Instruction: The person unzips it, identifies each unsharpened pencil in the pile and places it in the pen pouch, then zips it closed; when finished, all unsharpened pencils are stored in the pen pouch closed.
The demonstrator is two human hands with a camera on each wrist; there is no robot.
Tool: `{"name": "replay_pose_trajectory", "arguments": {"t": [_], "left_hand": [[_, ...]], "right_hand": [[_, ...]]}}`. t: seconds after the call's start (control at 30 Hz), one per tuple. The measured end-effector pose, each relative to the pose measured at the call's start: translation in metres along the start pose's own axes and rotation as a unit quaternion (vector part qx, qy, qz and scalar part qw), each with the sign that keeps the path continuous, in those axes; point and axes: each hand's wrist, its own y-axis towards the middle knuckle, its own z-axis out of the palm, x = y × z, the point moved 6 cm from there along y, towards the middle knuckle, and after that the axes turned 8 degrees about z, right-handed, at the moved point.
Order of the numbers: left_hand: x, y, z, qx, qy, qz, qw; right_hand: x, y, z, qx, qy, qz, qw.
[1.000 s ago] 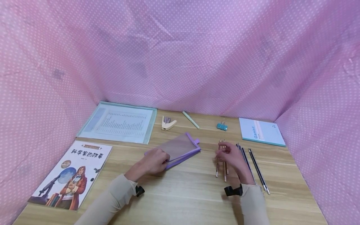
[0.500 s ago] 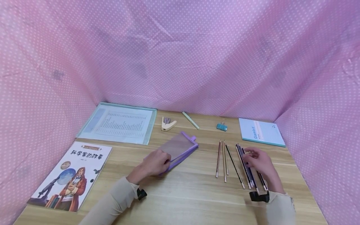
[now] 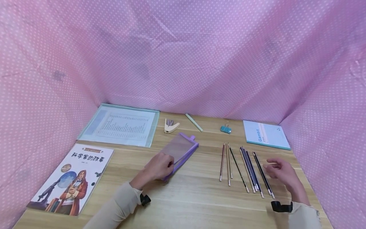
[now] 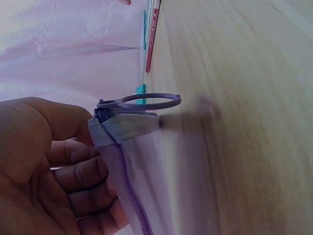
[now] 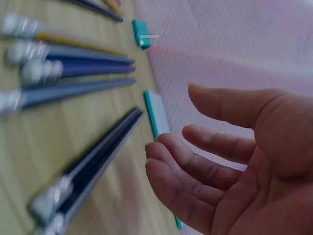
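In the head view, my left hand grips the near end of a purple mesh zipper pouch, which lies slantwise in the middle of the table. The left wrist view shows thumb and curled fingers at the pouch corner, by a ring-shaped zipper pull. To the right, my right hand hovers with loosely bent fingers and holds nothing. Just left of it lies a pair of dark pencils, with several more dark pencils beside them. Farther left are a red pencil, gold ones and a dark green one.
A stapler, a pale green pen and a teal binder clip lie along the back. A notebook is at back right. A document folder and an illustrated book lie left. Pink dotted cloth surrounds the table.
My right hand has moved right, from over the light pencils, across the dark ones, to beyond them. The pouch's far end has swung left and away while my left hand keeps its grip.
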Motion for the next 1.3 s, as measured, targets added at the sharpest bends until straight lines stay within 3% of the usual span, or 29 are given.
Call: {"name": "replay_pose_trajectory", "arguments": {"t": [0.23,0.73,1.3], "left_hand": [[0.001,-0.001,0.003,-0.016,-0.016,-0.011,0.9997],[0.003,-0.006,0.005,-0.037,-0.047,-0.028,0.9978],[0.004,-0.011,0.006,-0.04,-0.044,-0.036,0.9976]], "right_hand": [[-0.018,0.003,0.0,0.031,-0.033,0.025,0.9986],[-0.029,0.01,0.004,0.031,-0.062,0.023,0.9973],[-0.039,0.017,-0.004,-0.013,-0.06,0.03,0.9977]]}}
